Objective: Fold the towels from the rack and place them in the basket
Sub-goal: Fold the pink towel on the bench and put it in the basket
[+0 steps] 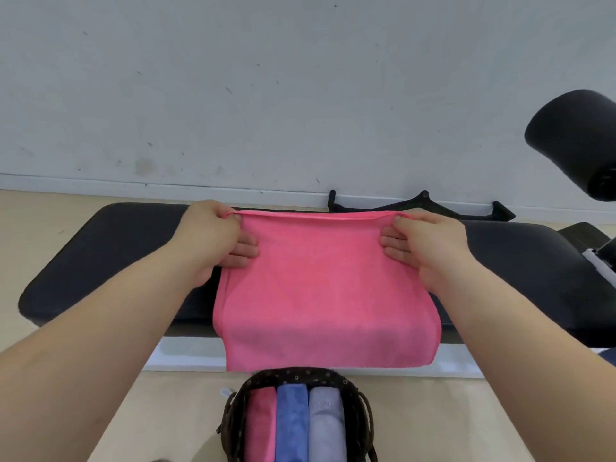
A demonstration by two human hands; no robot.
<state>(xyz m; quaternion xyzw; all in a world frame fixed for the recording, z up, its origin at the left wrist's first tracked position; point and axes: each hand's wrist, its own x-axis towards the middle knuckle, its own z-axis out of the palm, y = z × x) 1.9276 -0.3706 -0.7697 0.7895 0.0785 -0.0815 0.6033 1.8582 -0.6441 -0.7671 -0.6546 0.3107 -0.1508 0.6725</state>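
Observation:
A pink towel [320, 295] hangs doubled in front of me, its top edge stretched level between both hands. My left hand [213, 238] grips the top left corner, thumb over the hem and fingers curled against the cloth. My right hand [423, 241] grips the top right corner the same way. The towel's lower edge hangs just above a dark woven basket [300, 375] on the floor. In the basket stand three folded towels side by side: pink [261, 425], blue [291, 425] and pale grey [326, 425].
A black padded bench [100, 258] runs across behind the towel, on a white base [186, 358]. At the right a black foam roller pad [573, 141] sticks out. A black metal frame [423, 203] lies by the grey wall. The floor is beige.

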